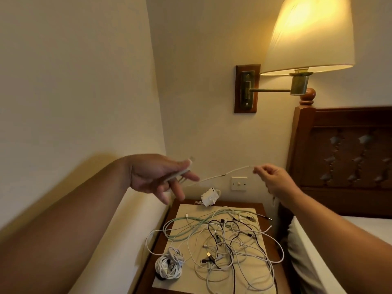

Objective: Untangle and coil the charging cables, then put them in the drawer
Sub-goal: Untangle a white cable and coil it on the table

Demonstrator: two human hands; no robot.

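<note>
A: Left grip [157,177]?
B: Thumb clamps folded loops of a white cable [233,171]. Right grip [273,181] pinches the same cable further along. The strand spans between them, above the desk [261,205].
A: Other cables?
B: Tangled cables [222,236] lie on the desk's mat [191,209]. One coiled bundle [169,262] sits front left.

The held cable [233,171] looks blurred; the cable tangle [222,240] passes the bottom edge.
</note>
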